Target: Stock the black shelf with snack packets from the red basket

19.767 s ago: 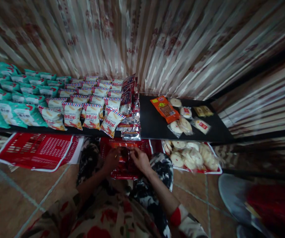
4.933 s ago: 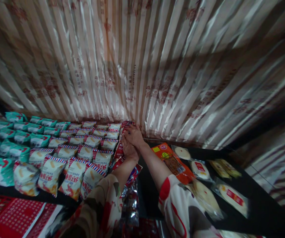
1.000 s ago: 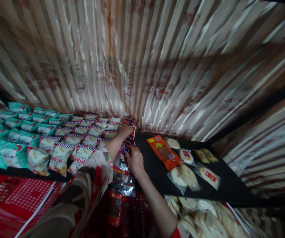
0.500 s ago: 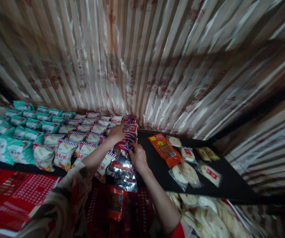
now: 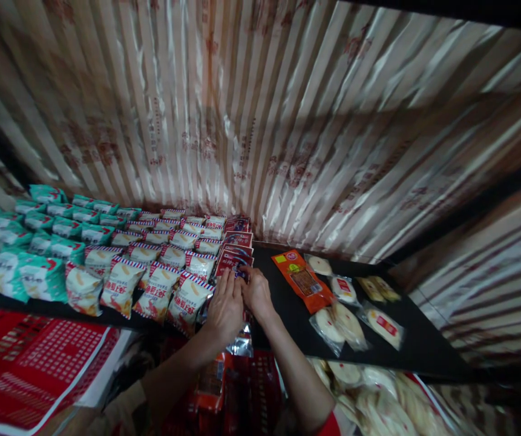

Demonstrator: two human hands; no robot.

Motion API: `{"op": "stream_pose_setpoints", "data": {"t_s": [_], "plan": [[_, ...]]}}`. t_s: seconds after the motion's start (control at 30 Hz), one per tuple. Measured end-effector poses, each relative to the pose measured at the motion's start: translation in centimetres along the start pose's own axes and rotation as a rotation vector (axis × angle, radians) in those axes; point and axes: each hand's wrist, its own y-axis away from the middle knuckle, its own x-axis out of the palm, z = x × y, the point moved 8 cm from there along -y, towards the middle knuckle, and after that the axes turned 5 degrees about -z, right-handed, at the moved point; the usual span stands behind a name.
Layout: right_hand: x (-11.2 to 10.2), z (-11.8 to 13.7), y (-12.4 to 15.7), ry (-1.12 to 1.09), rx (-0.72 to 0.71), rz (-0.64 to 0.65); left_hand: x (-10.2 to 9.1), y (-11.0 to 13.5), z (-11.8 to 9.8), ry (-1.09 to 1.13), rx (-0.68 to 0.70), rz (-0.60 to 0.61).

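My left hand (image 5: 224,307) and my right hand (image 5: 255,292) lie side by side on a row of dark red and silver snack packets (image 5: 235,251) on a black shelf (image 5: 282,315). The left hand's fingers are stretched out flat over the packets. The right hand's fingers curl onto the edge of a packet in the row. White snack bags with striped tops (image 5: 155,284) sit just to the left of the row. An orange packet (image 5: 303,280) lies to the right.
Green snack bags (image 5: 24,254) fill the shelf's left end. Clear-wrapped round cakes (image 5: 337,318) lie on its right part. Below the shelf are a red basket with packets (image 5: 242,387), a red basket lying flat (image 5: 37,357) and a tray of round cakes (image 5: 369,399). A striped curtain (image 5: 260,121) hangs behind.
My left hand has drawn back from the far end of the red packet row and now lies beside my right hand near the front of the row.
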Motion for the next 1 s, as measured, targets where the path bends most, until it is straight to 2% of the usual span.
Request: {"op": "stream_pose_setpoints", "data": {"t_s": [0.17,0.37,0.5,0.6,0.7,0.77,0.87,0.93,1.0], "plan": [[-0.1,0.1,-0.3,-0.015,-0.017,0.007,0.5,-0.6,-0.1,0.023,-0.072,0.012],[-0.1,-0.2,-0.3,-0.033,-0.013,0.006,0.7,-0.5,-0.1,0.04,-0.106,-0.062],[-0.9,0.0,-0.2,0.061,-0.016,0.039,0.4,-0.5,-0.2,0.054,-0.148,-0.065],[-2.8,0.7,-0.9,0.22,-0.017,-0.049,0.3,-0.5,-0.2,0.061,-0.168,-0.043],[-4.0,2.7,-2.6,0.3,-0.112,-0.17,0.4,-0.5,-0.1,0.067,-0.17,-0.052],[-3.1,4.5,-4.3,0.298,-0.226,-0.153,0.8,-0.6,-0.1,0.07,-0.175,-0.054],[0.2,6.6,-7.2,0.324,-0.357,-0.013,1.5,-0.6,0.0,0.065,-0.181,-0.047],[2.9,7.1,-9.2,0.365,-0.392,0.099,1.7,-0.6,0.0,0.052,-0.184,-0.045],[4.9,7.0,-10.9,0.388,-0.38,0.149,1.8,-0.6,-0.1,0.041,-0.181,-0.032]]}}
